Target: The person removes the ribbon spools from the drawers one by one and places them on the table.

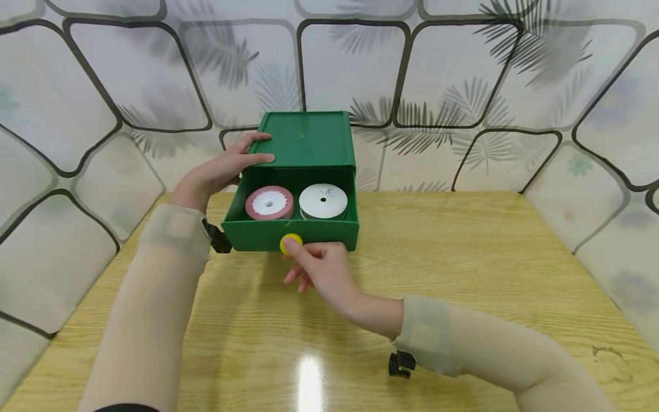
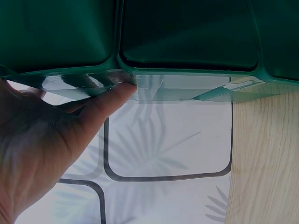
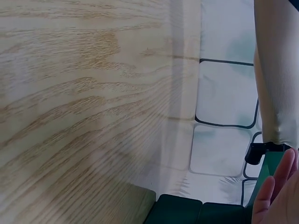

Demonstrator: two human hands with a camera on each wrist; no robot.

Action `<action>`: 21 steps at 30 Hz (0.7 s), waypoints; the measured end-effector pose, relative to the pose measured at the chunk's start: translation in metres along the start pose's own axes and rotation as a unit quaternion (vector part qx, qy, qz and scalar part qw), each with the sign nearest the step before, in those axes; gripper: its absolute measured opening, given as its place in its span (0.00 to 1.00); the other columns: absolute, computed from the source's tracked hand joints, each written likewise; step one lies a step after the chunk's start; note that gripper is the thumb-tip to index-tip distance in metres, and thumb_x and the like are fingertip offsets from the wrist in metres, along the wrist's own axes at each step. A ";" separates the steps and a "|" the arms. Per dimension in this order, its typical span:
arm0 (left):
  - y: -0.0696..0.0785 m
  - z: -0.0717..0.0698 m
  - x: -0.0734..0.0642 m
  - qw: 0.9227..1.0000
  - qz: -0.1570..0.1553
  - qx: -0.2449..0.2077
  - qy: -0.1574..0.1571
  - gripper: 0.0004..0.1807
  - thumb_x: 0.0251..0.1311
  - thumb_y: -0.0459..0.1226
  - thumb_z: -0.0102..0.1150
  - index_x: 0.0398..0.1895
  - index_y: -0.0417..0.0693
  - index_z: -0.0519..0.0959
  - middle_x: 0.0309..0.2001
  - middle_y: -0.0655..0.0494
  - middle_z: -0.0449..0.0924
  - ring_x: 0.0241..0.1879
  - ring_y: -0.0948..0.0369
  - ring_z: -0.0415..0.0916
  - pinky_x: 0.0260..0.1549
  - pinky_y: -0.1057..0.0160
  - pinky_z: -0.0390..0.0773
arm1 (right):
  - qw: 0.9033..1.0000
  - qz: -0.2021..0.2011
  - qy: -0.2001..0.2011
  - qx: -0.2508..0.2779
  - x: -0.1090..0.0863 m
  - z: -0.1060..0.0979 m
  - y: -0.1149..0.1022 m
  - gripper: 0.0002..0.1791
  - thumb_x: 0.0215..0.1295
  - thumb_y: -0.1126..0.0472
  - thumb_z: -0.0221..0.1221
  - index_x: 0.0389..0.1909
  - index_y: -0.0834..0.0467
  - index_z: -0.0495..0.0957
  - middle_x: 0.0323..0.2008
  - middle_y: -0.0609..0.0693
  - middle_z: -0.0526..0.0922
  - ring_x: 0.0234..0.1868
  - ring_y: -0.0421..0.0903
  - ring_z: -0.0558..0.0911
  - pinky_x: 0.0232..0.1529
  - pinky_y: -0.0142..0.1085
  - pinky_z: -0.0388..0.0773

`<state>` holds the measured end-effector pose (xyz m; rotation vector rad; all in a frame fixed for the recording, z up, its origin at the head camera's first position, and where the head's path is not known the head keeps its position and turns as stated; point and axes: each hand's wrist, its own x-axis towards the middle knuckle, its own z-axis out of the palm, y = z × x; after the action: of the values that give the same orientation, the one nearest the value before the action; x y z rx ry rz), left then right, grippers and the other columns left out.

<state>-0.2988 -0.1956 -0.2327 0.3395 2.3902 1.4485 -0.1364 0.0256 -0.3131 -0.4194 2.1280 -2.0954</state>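
A green drawer box stands at the back of the table, its drawer pulled out toward me. Inside lie two ribbon spools side by side: a pink-edged one on the left and a white-faced one on the right. My left hand rests against the box's upper left side, fingers extended over its top edge; the left wrist view shows a digit pressed along the green edge. With thumb and forefinger, my right hand pinches the round yellow knob on the drawer front, the other fingers hanging loosely below.
The wood-grain table extends in front and to the right of the box. Patterned panels rise behind it and on both sides. A black wrist camera on my left wrist sits close beside the drawer's left wall.
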 end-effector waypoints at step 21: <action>-0.001 0.000 0.000 1.000 -0.002 -0.001 -0.001 0.38 0.68 0.51 0.53 0.76 0.64 0.46 0.76 0.51 0.32 0.70 0.45 0.48 0.63 0.38 0.54 | 0.997 -0.035 0.012 -0.075 -0.022 -0.070 0.003 0.18 0.72 0.54 0.57 0.35 0.65 0.85 0.20 0.55 0.82 0.19 0.52 0.78 0.26 0.39 0.79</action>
<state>-0.2984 -0.1961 -0.2332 0.3348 2.3852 1.4474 -0.1356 0.0993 -0.3159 -0.4957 2.3250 -1.9928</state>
